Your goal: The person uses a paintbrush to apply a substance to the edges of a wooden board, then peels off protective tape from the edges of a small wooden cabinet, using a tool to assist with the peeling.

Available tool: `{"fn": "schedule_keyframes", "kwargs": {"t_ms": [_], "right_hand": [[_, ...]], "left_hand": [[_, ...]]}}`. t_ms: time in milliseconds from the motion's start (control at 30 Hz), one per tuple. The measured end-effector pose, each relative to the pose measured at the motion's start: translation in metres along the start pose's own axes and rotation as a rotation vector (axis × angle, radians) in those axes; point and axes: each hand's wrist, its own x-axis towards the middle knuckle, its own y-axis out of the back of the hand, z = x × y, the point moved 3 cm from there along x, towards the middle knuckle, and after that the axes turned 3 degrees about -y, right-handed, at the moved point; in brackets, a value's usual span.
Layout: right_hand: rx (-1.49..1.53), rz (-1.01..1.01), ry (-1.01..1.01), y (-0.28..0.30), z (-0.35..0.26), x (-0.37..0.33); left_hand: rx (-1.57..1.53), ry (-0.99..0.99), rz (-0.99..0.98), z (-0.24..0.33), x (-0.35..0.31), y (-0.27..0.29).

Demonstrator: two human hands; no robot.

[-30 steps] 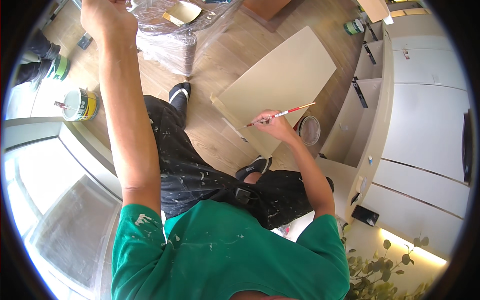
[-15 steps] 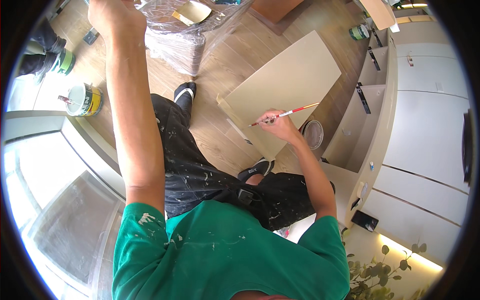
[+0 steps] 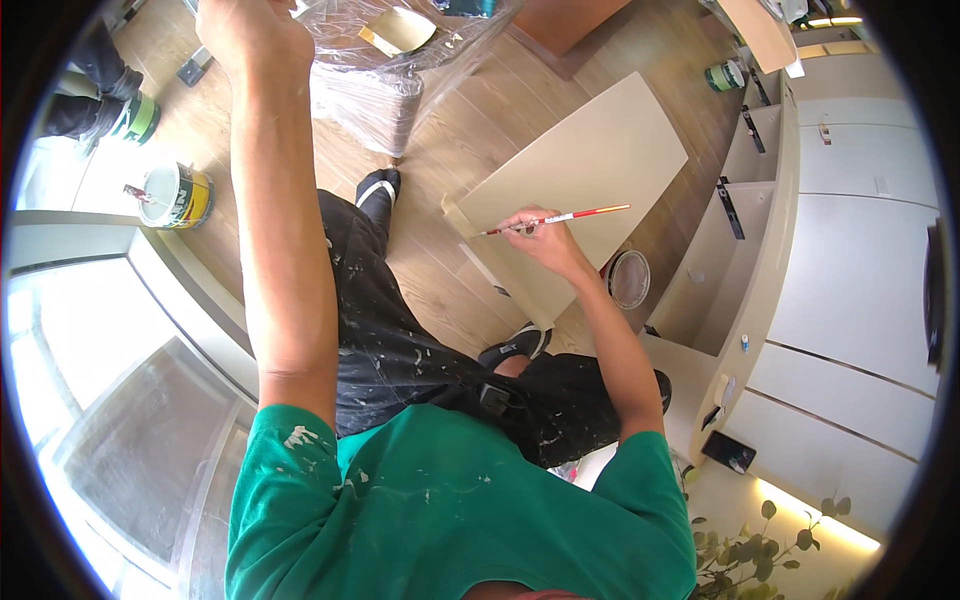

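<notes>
My right hand [image 3: 540,240] pinches a thin paintbrush [image 3: 592,212] with a red and white handle. Its tip points left, over the near-left edge of a large beige panel [image 3: 590,150]. Along that edge runs a pale strip [image 3: 462,218], perhaps masking tape. An open round tub [image 3: 628,278] stands just right of my right wrist. My left arm stretches far forward, and the left hand [image 3: 258,40] is cut off by the top edge; its fingers are hidden.
Plastic sheeting covers furniture [image 3: 365,95] ahead, with a bent yellowish sheet [image 3: 398,32] on top. Paint buckets [image 3: 178,195] stand at left near another person's legs [image 3: 88,85]. Open drawers or shelf boxes [image 3: 705,280] line the right, beside a phone [image 3: 729,451].
My right hand has shifted left along the panel's edge, bringing the brush tip leftward. My left arm stays stretched forward, while the whole view has shifted slightly.
</notes>
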Motion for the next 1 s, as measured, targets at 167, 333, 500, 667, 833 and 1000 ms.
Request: {"fn": "schedule_keyframes", "kwargs": {"t_ms": [167, 333, 500, 667, 833, 1000], "right_hand": [[-0.041, 0.051, 0.043, -0.009, -0.012, 0.015], [-0.027, 0.130, 0.127, -0.018, -0.013, 0.025], [0.012, 0.132, 0.151, -0.014, -0.008, 0.022], [-0.006, 0.125, 0.132, -0.019, -0.008, 0.021], [-0.027, 0.127, 0.091, -0.018, -0.010, 0.020], [0.017, 0.121, 0.107, -0.021, -0.008, 0.026]], "left_hand": [[0.014, -0.002, -0.029, -0.002, 0.009, 0.008], [0.011, -0.012, -0.012, 0.000, 0.006, 0.005], [-0.013, 0.015, 0.004, 0.000, 0.010, 0.010], [0.042, -0.031, 0.014, 0.003, 0.000, 0.001], [0.023, -0.003, 0.006, 0.000, 0.008, 0.007], [0.033, 0.017, 0.039, -0.001, 0.005, 0.004]]}}
